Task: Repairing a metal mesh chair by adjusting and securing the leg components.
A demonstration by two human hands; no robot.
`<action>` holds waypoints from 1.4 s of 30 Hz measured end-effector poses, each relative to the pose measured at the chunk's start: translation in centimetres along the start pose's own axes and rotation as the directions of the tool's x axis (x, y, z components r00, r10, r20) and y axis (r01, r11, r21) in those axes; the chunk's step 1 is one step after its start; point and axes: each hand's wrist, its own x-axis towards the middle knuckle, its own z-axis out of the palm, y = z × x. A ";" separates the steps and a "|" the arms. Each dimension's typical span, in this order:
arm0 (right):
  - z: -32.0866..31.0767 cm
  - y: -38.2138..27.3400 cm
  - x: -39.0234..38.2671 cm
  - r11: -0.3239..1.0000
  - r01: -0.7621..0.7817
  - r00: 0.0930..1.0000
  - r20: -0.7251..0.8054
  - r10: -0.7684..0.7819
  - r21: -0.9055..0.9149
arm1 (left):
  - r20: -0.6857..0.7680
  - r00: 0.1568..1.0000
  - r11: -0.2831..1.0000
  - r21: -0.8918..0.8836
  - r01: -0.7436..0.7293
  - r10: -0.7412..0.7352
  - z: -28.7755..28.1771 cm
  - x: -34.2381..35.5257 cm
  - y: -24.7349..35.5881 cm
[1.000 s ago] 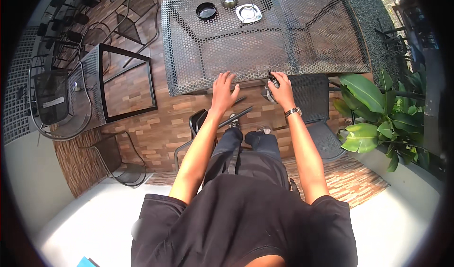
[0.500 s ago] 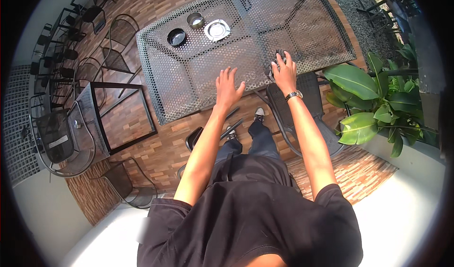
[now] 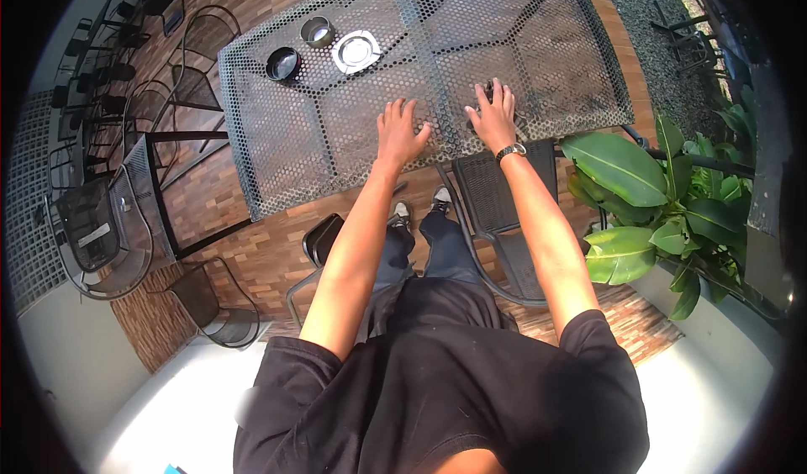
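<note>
My left hand (image 3: 399, 134) is held over the near edge of the dark perforated metal table (image 3: 353, 142), fingers spread and nothing in them. To its right, my right hand (image 3: 496, 118), with a watch (image 3: 511, 152) on the wrist, reaches over the same tabletop with fingers stretched apart. Dark patches show around its fingers; whether they are shadow or a thing under the hand I cannot make out. Beyond my left hand, toward the table's left side, a silver ashtray (image 3: 356, 52), a black round bowl (image 3: 283, 65) and a dark metal bowl (image 3: 318, 32) stand close together.
A black chair (image 3: 508, 192) is tucked under the near edge below my right hand. Large-leaved plants (image 3: 618, 163) grow at the right. On the left are a black-framed table (image 3: 160, 192), a metal chair (image 3: 214, 306) and several more chairs on the wood-patterned floor (image 3: 252, 251).
The view has shifted, so the ashtray and bowls appear farther left. My right thumb and fingers look more spread than before. My left hand remains open over the table's near edge.
</note>
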 end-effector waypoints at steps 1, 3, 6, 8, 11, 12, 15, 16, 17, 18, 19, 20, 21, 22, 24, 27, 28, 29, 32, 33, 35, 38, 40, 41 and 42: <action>0.3 -0.9 0.6 0.999 0.038 0.999 -0.002 -0.038 -0.036 | -0.004 0.999 0.999 -0.006 0.037 -0.037 -0.4 -0.5 -0.8; 0.7 -3.6 2.5 0.996 0.092 0.996 0.003 -0.092 0.006 | -0.022 0.996 0.996 -0.007 0.088 -0.088 -1.5 -1.0 -2.8; 2.1 -8.2 5.6 0.974 0.187 0.982 -0.010 -0.187 0.125 | -0.065 0.981 0.983 -0.026 0.179 -0.180 -3.4 -1.1 -6.6; 3.6 -11.8 7.5 0.966 0.214 0.975 0.036 -0.221 0.147 | -0.099 0.970 0.975 -0.036 0.220 -0.223 -4.5 -1.2 -8.8; 5.5 -16.2 10.5 0.955 0.227 0.964 0.097 -0.248 0.189 | -0.147 0.951 0.962 -0.049 0.269 -0.274 -5.9 -1.2 -12.4; 6.5 -17.5 11.5 0.951 0.249 0.961 0.077 -0.267 0.184 | -0.169 0.946 0.961 -0.077 0.266 -0.275 -6.3 -0.8 -13.8; 9.9 -21.0 15.1 0.941 0.252 0.961 0.059 -0.272 0.225 | -0.188 0.939 0.956 -0.116 0.271 -0.289 -6.7 1.1 -17.7; 11.0 -21.9 16.3 0.958 0.223 0.965 0.102 -0.244 0.178 | -0.209 0.944 0.967 -0.064 0.246 -0.254 -6.7 2.3 -18.7; 12.2 -22.7 17.4 0.972 0.196 0.966 0.144 -0.214 0.130 | -0.226 0.949 0.975 -0.010 0.223 -0.219 -6.6 3.4 -19.8; 13.3 -23.2 18.4 0.988 0.140 0.975 0.164 -0.148 0.061 | -0.238 0.951 0.979 0.001 0.204 -0.198 -6.2 4.8 -20.1; 14.2 -23.4 19.5 0.992 0.122 0.978 0.164 -0.128 0.043 | -0.235 0.950 0.978 -0.002 0.209 -0.203 -5.9 6.4 -20.4; 15.0 -24.0 20.5 0.995 0.100 0.982 0.160 -0.104 0.032 | -0.259 0.954 0.987 -0.004 0.158 -0.153 -5.8 7.8 -21.5; 15.7 -24.5 21.3 0.993 0.112 0.977 0.185 -0.104 -0.038 | -0.282 0.954 0.995 -0.003 0.104 -0.101 -5.6 9.0 -22.3; 16.2 -25.0 21.8 0.987 0.147 0.977 0.166 -0.136 -0.061 | -0.299 0.951 0.995 0.027 0.094 -0.081 -5.4 9.8 -22.8; 17.7 -22.8 22.6 0.971 0.228 0.970 0.105 -0.219 -0.077 | -0.273 0.959 0.996 0.013 0.086 -0.080 -4.0 11.7 -21.6; 17.9 -20.6 23.5 0.963 0.268 0.961 0.074 -0.266 -0.012 | -0.273 0.961 1.000 -0.002 0.031 -0.031 -2.7 13.9 -20.5; 17.6 -19.8 23.7 0.971 0.240 0.968 0.079 -0.239 -0.005 | -0.274 0.961 1.000 -0.013 0.021 -0.024 -2.2 14.5 -20.1; 17.2 -18.9 23.9 0.978 0.211 0.974 0.085 -0.210 -0.002 | -0.259 0.966 1.000 -0.018 0.010 -0.014 -1.7 15.0 -19.6; 15.6 -14.2 23.8 0.986 0.143 0.990 -0.012 -0.142 0.083 | -0.218 0.975 0.997 -0.057 -0.048 0.034 0.3 16.8 -17.2; 15.0 -12.0 23.9 0.991 0.101 0.995 -0.022 -0.100 0.082 | -0.209 0.977 0.997 -0.048 -0.061 0.050 1.1 17.6 -16.0; 13.4 -7.2 23.6 0.998 0.027 0.998 -0.052 -0.025 0.048 | -0.197 0.977 0.992 -0.081 -0.095 0.077 2.8 19.2 -13.4; 10.6 -0.5 22.5 0.995 -0.094 0.995 -0.043 0.092 -0.042 | -0.169 0.980 0.989 -0.077 -0.123 0.108 5.8 21.2 -9.8; 9.7 4.2 21.6 0.987 -0.150 0.986 -0.086 0.144 -0.060 | -0.172 0.974 0.985 -0.067 -0.158 0.145 7.8 22.2 -7.5; 9.4 6.3 21.1 0.983 -0.171 0.982 -0.090 0.165 -0.072 | -0.164 0.974 0.983 -0.076 -0.169 0.155 8.7 22.6 -6.4; 9.2 8.1 20.7 0.979 -0.191 0.979 -0.087 0.184 -0.074 | -0.164 0.970 0.978 -0.078 -0.195 0.181 9.4 22.9 -5.4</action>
